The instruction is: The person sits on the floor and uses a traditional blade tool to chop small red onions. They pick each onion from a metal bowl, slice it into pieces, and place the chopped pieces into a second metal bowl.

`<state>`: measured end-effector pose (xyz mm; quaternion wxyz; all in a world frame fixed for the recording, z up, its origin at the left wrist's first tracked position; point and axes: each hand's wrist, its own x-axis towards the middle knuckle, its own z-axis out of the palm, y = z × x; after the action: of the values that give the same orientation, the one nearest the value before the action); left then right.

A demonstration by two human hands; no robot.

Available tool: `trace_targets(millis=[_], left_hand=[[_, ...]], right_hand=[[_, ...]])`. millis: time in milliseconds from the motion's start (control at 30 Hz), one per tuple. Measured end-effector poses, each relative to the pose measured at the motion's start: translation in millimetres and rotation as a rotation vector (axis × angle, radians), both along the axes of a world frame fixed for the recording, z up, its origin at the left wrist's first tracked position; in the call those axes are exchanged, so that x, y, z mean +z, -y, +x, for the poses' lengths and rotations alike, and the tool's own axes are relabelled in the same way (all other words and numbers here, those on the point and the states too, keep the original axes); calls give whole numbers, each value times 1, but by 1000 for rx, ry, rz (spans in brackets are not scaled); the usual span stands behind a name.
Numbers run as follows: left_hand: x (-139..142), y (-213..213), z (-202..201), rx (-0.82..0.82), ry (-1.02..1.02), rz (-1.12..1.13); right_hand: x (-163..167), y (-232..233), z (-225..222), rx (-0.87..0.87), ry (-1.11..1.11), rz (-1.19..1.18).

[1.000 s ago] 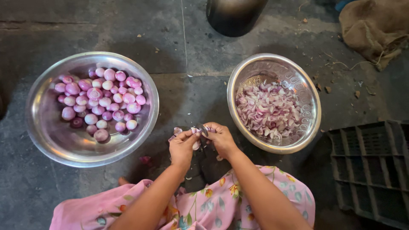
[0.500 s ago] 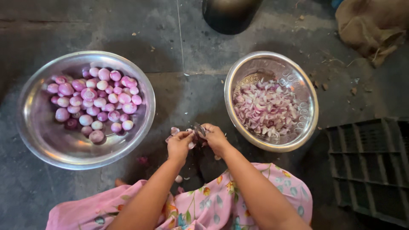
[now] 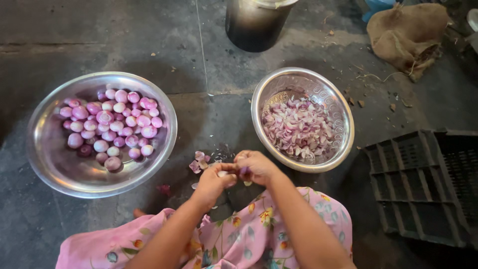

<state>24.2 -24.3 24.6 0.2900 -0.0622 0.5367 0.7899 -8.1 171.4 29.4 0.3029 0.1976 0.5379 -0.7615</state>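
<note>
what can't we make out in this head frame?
- Onion: mostly hidden between the left hand and right hand; any blade unclear.
- Dark pot: top cut by the frame edge.
- Crate: cut off at right, contents too dark.
- Sack: contents hidden.

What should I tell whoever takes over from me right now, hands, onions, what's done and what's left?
Left hand and right hand meet over the floor, together gripping one small onion; whether a blade is there is hidden.
Left steel bowl: whole peeled onions, a good pile left.
Right steel bowl: cut onion pieces, part full.
Peel scraps lie on the floor by the hands.
Done: a batch cut. Left: the whole ones.
</note>
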Motion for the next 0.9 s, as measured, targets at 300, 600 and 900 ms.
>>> trace_targets(millis=[300, 600, 900], left_hand=[[-19, 22, -11, -72, -42, -102], [-11, 24, -20, -41, -203, -570], [-1, 21, -26, 52, -304, -528]], right_hand=[[50, -99, -20, -355, -655, 905], [26, -28, 5, 277, -497, 767], [28, 9, 1, 209, -543, 634]])
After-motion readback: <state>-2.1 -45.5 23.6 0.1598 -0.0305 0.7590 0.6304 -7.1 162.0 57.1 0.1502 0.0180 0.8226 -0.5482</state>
